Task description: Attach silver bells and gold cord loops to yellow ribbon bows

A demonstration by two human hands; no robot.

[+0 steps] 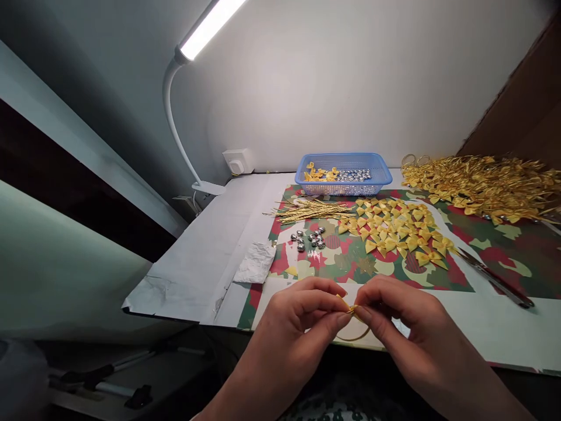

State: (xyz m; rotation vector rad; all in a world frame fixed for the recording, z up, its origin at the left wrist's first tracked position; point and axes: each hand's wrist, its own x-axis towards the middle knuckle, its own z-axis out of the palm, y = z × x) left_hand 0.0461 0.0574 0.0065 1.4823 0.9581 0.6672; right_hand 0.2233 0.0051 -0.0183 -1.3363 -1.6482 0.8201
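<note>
Near the table's front edge, my left hand and my right hand meet with their fingertips almost touching. Both are closed in a pinch at the same small spot. Between them shows a bit of a yellow ribbon bow, mostly covered by the fingers. A thin gold cord hangs in a loop just below the fingertips. Just beyond the hands, several silver bells lie in small groups. Many loose yellow bows are spread to their right, and a bundle of gold cords lies behind the bells.
A blue basket with bows and silver bells stands by the wall. Finished-looking gold pieces are heaped at right. Scissors lie right of the bows. Crumpled white paper is at left, beneath a lit clip lamp.
</note>
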